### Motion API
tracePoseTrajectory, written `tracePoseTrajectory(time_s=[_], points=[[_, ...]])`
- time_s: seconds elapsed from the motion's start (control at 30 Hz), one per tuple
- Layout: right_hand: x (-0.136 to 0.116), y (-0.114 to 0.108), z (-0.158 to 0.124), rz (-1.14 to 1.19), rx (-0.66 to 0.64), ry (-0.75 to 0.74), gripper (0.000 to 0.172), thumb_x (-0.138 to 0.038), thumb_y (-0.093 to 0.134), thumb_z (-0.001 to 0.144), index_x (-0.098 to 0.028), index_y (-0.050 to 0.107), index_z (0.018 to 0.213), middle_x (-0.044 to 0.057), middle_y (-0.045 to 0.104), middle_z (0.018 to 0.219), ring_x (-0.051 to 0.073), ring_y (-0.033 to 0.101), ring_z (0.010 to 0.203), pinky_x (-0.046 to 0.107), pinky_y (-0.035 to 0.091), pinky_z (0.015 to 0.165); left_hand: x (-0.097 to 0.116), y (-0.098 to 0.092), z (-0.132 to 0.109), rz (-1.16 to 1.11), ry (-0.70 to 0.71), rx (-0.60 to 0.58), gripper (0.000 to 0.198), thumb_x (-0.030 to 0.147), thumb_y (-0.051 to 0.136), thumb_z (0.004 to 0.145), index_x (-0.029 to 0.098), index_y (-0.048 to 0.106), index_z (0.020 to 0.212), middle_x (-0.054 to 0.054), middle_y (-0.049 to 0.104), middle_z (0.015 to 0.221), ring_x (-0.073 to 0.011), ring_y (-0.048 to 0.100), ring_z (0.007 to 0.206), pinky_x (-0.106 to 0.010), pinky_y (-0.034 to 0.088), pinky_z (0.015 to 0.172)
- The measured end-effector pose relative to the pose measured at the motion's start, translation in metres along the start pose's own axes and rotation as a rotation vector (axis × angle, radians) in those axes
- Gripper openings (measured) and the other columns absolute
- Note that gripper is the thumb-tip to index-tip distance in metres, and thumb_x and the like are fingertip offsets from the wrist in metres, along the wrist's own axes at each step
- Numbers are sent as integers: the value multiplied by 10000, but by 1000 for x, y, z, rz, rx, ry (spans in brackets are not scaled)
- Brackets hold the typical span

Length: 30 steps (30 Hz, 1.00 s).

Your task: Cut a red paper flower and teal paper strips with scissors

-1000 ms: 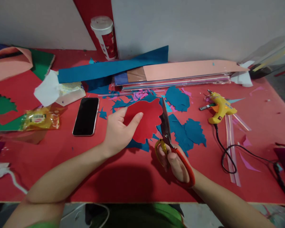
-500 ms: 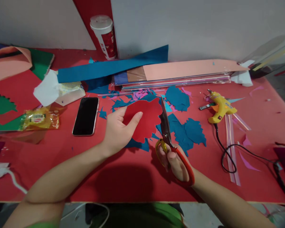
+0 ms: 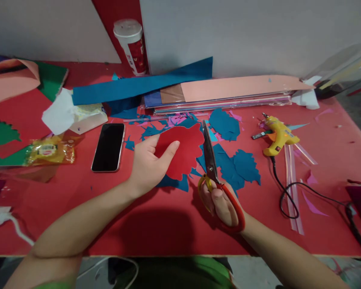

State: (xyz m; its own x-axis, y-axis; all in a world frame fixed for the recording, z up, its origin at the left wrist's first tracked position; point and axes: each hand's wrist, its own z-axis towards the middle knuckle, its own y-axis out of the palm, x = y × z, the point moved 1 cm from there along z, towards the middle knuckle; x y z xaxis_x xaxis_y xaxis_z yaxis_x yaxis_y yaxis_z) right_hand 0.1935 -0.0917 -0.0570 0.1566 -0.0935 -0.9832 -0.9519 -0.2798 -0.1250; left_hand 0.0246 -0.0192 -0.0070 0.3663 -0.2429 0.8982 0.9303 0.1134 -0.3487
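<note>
A red sheet cut with a wavy, leaf-like edge (image 3: 185, 150) is pinched in my left hand (image 3: 150, 162), thumb on top and fingers mostly hidden beneath. My right hand (image 3: 224, 204) grips a pair of scissors (image 3: 209, 160) with red and yellow handles. Their blades look closed and point away from me, just right of the red piece's edge. Blue cut-out pieces (image 3: 224, 124) and blue scraps lie under and beyond the red piece. Another jagged blue cut-out (image 3: 246, 166) rests to the right of the scissors.
A phone (image 3: 108, 147) lies left of my left hand. Along the back are a blue strip (image 3: 141, 85), packed coloured sheets (image 3: 228, 92) and a lidded cup (image 3: 132, 48). A yellow glue gun (image 3: 278, 136) with its black cord and clear glue sticks (image 3: 292, 188) occupies the right side.
The scissors and my right hand have shifted very slightly, and the blades look a little more upright. My left hand still holds the red piece in nearly the same place.
</note>
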Motion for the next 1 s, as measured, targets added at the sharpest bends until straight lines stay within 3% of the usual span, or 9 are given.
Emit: tracePoseTrajectory(time_s=[0.1,0.23,0.37,0.5,0.6,0.83,1.0], points=[[0,-1,2,-4,15,24,547,-712,300,748,-208,314,535,-39,331,443,91,326,406,256,278,401,0,0,1,2,1,1,178,266,580,750,156,661,864,-26,702,846,-165,642,759,-268,521,703],[2,1,5,125,-53,120,454,-632,423,759,-182,426,705,-63,395,469,69,363,351,207,289,341,0,-3,5,13,9,-32,158,263,586,745,160,666,835,-22,704,806,-158,642,706,-256,527,653],[5,3,7,336,-137,160,444,-589,458,768,-159,483,877,-5,500,672,61,422,387,211,367,354,0,-9,11,16,-15,-68,150,277,598,735,175,666,823,-22,703,802,-168,642,690,-271,528,638],[11,3,7,420,-222,156,526,-629,508,709,-160,511,947,44,506,802,89,473,506,225,425,403,2,-20,19,37,-2,-35,142,268,627,710,192,667,823,-14,699,811,-169,638,713,-271,522,671],[12,2,8,420,-235,184,589,-664,506,680,-157,503,980,43,503,798,95,474,519,233,430,415,3,-28,24,61,7,-5,156,273,633,702,203,669,837,-8,694,808,-175,633,730,-274,516,682],[4,-2,7,362,-285,164,562,-662,472,708,-165,495,968,15,459,775,66,424,465,226,374,412,4,-40,30,200,38,-38,158,310,634,694,207,682,804,-6,695,746,-163,613,635,-250,489,580],[0,-9,2,251,-342,115,649,-721,350,716,-200,468,1085,80,457,926,161,486,744,269,433,554,8,-42,31,209,51,-75,127,292,625,703,202,681,773,0,689,726,-156,602,627,-251,486,603]])
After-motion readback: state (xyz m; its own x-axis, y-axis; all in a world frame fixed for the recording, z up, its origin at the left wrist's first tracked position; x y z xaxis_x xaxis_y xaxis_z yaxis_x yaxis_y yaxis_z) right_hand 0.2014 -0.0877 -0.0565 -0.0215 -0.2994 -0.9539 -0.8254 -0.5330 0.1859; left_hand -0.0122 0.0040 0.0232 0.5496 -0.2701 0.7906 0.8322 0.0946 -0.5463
